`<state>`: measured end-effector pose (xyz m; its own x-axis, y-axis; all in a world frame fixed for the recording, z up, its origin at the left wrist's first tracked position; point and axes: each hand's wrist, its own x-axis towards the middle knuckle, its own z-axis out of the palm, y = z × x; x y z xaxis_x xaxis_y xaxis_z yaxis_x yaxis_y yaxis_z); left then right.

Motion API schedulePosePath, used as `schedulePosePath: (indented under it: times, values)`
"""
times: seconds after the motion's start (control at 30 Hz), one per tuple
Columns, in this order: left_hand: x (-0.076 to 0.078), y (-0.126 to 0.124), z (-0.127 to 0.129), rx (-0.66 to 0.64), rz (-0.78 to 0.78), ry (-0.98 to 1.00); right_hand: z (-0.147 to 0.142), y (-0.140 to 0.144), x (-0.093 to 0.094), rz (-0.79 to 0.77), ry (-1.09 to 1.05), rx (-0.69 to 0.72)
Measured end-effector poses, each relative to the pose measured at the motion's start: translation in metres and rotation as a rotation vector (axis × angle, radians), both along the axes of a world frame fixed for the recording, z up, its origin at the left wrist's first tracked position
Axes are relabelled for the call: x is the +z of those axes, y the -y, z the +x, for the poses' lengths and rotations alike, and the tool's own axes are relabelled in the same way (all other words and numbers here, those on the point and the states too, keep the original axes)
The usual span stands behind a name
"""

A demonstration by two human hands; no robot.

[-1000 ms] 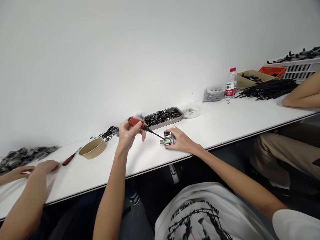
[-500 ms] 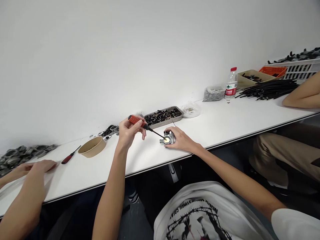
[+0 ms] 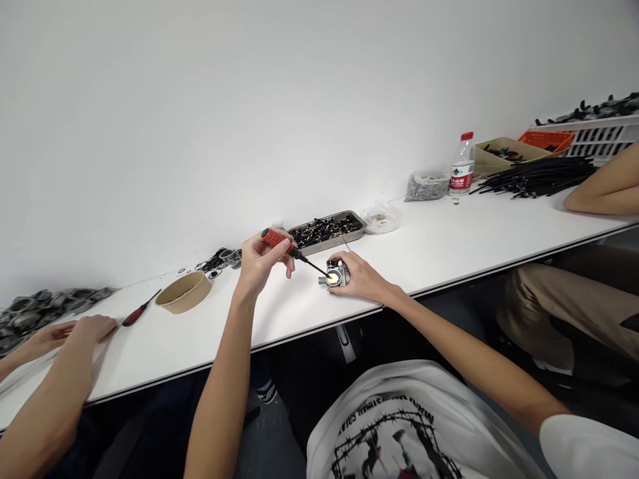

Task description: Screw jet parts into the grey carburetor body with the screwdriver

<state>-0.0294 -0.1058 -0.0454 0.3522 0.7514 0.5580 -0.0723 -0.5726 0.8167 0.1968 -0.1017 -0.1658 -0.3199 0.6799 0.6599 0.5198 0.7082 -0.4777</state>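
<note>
The left hand [image 3: 259, 261] grips a red-handled screwdriver [image 3: 292, 249], its tip set into the small metal carburetor [image 3: 334, 275] that the right hand [image 3: 360, 278] clasps on the white table [image 3: 449, 243] — work looks mid-way, fastener engaged, not visibly finished.

Long white table [image 3: 449, 246] is carrying a paper bowl [image 3: 184, 293], spare screwdriver [image 3: 140, 309], metal tray [image 3: 327, 232], water bottle [image 3: 462, 166] and black tubes [image 3: 536, 177].
</note>
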Motion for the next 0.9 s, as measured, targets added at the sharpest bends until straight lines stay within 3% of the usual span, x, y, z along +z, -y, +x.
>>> schedulePosePath:
  times: [0.27,0.57,0.73,0.9]
  values:
    - [0.008,0.011,0.010,0.005,0.077,-0.114,0.000,0.002,0.002,0.004,-0.012,0.003]
    - [0.031,0.038,0.052,-0.020,0.274,-0.566,0.000,-0.001,-0.002,0.037,-0.025,-0.030]
    - [0.038,0.042,0.067,-0.084,0.498,-0.751,0.000,-0.006,-0.005,0.002,-0.032,-0.028]
    - [0.040,0.046,0.067,-0.185,0.547,-0.772,-0.001,-0.005,-0.003,-0.030,-0.058,-0.021]
